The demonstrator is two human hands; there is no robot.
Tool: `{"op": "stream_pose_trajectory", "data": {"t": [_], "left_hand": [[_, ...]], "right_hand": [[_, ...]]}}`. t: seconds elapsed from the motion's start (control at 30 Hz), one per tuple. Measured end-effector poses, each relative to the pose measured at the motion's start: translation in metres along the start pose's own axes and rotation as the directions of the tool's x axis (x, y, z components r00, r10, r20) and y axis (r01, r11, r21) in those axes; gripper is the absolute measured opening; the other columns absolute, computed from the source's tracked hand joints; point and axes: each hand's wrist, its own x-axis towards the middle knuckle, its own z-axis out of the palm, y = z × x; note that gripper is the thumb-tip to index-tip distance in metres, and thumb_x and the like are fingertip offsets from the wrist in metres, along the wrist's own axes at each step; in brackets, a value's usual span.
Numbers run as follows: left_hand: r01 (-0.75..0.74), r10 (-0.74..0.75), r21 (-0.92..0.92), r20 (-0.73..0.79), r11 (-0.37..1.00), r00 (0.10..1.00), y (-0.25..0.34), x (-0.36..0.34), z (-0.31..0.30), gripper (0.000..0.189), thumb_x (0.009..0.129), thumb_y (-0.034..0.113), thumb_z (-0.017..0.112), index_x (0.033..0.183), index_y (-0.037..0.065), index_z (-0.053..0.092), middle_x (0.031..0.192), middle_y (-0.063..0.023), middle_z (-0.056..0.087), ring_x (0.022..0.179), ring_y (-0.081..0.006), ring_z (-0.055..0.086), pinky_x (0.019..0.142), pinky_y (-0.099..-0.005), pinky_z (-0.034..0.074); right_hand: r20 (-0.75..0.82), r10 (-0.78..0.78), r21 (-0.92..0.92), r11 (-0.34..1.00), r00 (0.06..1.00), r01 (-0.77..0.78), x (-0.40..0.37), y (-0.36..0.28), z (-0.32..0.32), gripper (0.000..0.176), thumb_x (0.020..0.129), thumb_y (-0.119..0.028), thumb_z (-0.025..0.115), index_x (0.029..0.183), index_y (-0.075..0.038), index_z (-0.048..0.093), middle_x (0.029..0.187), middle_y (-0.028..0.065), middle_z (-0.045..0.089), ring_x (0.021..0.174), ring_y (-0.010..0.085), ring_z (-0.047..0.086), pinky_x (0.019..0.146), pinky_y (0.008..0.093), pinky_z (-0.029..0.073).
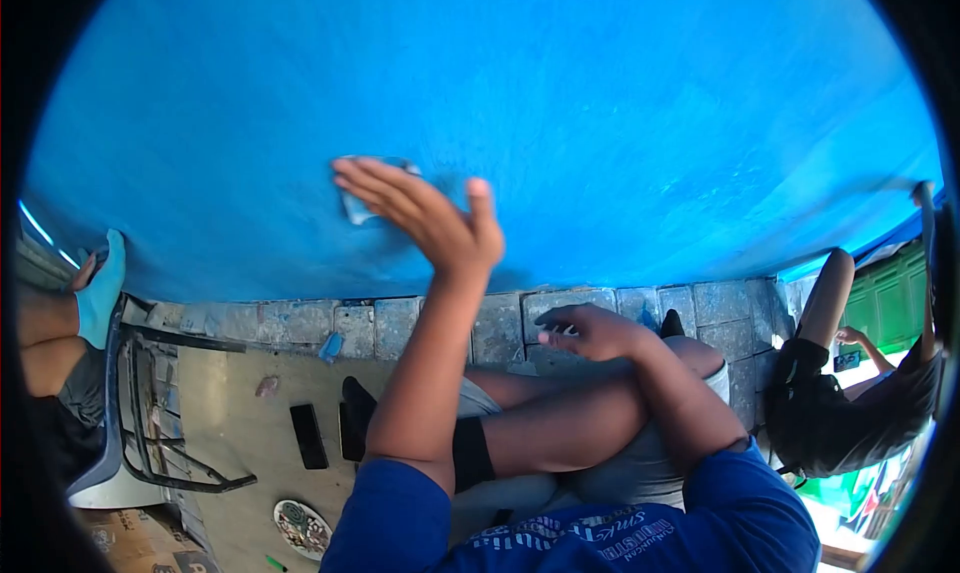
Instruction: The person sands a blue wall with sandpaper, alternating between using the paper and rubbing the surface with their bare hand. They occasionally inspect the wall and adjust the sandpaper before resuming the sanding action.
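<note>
Covering part of pale pad [355, 210] on blue surface [620, 123]: left hand [425, 213], blurred, fingers straight and close together, thumb spread apart. Right hand [595, 333] sits below, near surface's lower edge, fingers slightly bent; cannot tell if pinching anything. Blue scrap [331, 347] lies near paving blocks [398, 320]; black phone [309, 437] lies on floor [230, 403].

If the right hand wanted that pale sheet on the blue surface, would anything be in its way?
Yes, it seems so: from this view, the left hand partly covers the pale sheet and sits between it and the right hand. Nothing else visible stands between them.
</note>
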Motion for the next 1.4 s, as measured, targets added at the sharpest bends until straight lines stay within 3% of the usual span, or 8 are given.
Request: {"op": "stream_pose_trajectory", "data": {"t": [0.17, 0.6, 0.73, 1.07, 1.13, 1.2, 1.27, 1.4], "left_hand": [[-0.147, 0.147, -0.009, 0.097, 0.989, 0.984, -0.001, 0.025, -0.012, 0.098, 0.101, 0.059, 0.033, 0.154, -0.010, -0.012, 0.161, -0.0344, -0.016, 0.149, -0.0498, -0.016, 0.119, -0.0613, -0.009], [-0.231, 0.219, 0.075, 0.142, 0.970, 0.965, -0.006, 0.033, -0.013, 0.104, 0.101, 0.058, 0.039, 0.150, -0.017, -0.014, 0.156, -0.0421, -0.017, 0.147, -0.0528, -0.019, 0.118, -0.0620, -0.010], [-0.273, 0.261, 0.081, 0.138, 0.958, 0.956, -0.017, 0.036, -0.007, 0.108, 0.099, 0.059, 0.041, 0.148, -0.019, -0.015, 0.154, -0.0437, -0.019, 0.146, -0.0542, -0.021, 0.117, -0.0623, -0.011], [-0.406, 0.455, 0.270, -0.147, 0.873, 0.878, -0.041, 0.035, 0.015, 0.091, 0.103, 0.055, 0.045, 0.158, -0.006, 0.005, 0.163, -0.0318, 0.003, 0.152, -0.0475, 0.001, 0.121, -0.0597, 0.007], [-0.429, 0.480, 0.272, -0.161, 0.862, 0.863, -0.040, 0.040, 0.019, 0.091, 0.103, 0.055, 0.045, 0.157, -0.007, 0.006, 0.162, -0.0328, 0.003, 0.151, -0.0482, 0.001, 0.121, -0.0601, 0.007], [-0.443, 0.494, 0.276, -0.156, 0.853, 0.855, -0.044, 0.039, 0.019, 0.092, 0.102, 0.055, 0.045, 0.157, -0.008, 0.007, 0.162, -0.0339, 0.002, 0.151, -0.0489, 0.001, 0.121, -0.0605, 0.007], [-0.476, 0.537, 0.296, -0.176, 0.828, 0.825, -0.044, 0.042, 0.020, 0.093, 0.102, 0.055, 0.046, 0.156, -0.009, 0.007, 0.161, -0.0358, 0.002, 0.150, -0.0510, 0.000, 0.121, -0.0613, 0.007], [-0.444, 0.478, 0.253, -0.091, 0.860, 0.874, -0.032, 0.035, 0.009, 0.094, 0.102, 0.055, 0.046, 0.156, -0.010, 0.007, 0.161, -0.0363, 0.003, 0.150, -0.0524, 0.000, 0.120, -0.0625, 0.006]], "right_hand": [[0.005, -0.361, 0.971, 0.224, 0.932, 0.081, -0.007, -0.014, -0.024, 0.100, 0.093, -0.080, 0.032, 0.150, 0.002, 0.039, 0.145, 0.0207, 0.052, 0.131, 0.0304, 0.055, 0.107, 0.0396, 0.045], [-0.243, -0.382, 0.968, -0.154, 0.891, 0.198, -0.018, -0.017, -0.037, 0.109, 0.090, -0.085, 0.027, 0.151, 0.005, 0.035, 0.146, 0.0244, 0.050, 0.131, 0.0318, 0.054, 0.105, 0.0385, 0.046], [0.023, -0.279, 0.475, 0.848, 0.960, 0.235, -0.025, -0.015, -0.009, 0.070, 0.107, -0.052, 0.036, 0.151, 0.001, 0.037, 0.144, 0.0184, 0.053, 0.129, 0.0276, 0.054, 0.110, 0.0403, 0.039], [0.326, -0.545, 0.258, 0.837, 0.773, 0.482, -0.040, 0.013, 0.041, 0.052, 0.094, -0.024, 0.069, 0.136, 0.003, 0.053, 0.135, 0.0211, 0.060, 0.126, 0.0323, 0.058, 0.105, 0.0421, 0.046], [-0.242, -0.426, 0.829, 0.375, 0.872, 0.414, -0.036, 0.000, 0.027, 0.047, 0.095, -0.017, 0.066, 0.136, 0.004, 0.053, 0.132, 0.0216, 0.062, 0.124, 0.0325, 0.059, 0.107, 0.0402, 0.044], [-0.534, -0.139, 0.579, 0.659, 0.834, 0.480, -0.036, -0.025, 0.018, 0.046, 0.093, -0.014, 0.066, 0.134, 0.004, 0.055, 0.130, 0.0245, 0.062, 0.122, 0.0352, 0.060, 0.107, 0.0408, 0.044], [0.272, -0.558, 0.225, 0.829, 0.784, 0.512, -0.037, -0.020, 0.032, 0.045, 0.091, -0.007, 0.068, 0.133, 0.004, 0.056, 0.126, 0.0217, 0.065, 0.120, 0.0329, 0.062, 0.105, 0.0385, 0.046], [-0.556, -0.347, 0.187, 0.833, 0.755, 0.520, -0.038, -0.050, 0.022, 0.047, 0.085, -0.017, 0.075, 0.127, 0.000, 0.062, 0.121, 0.0214, 0.067, 0.118, 0.0363, 0.063, 0.101, 0.0387, 0.049]]}}
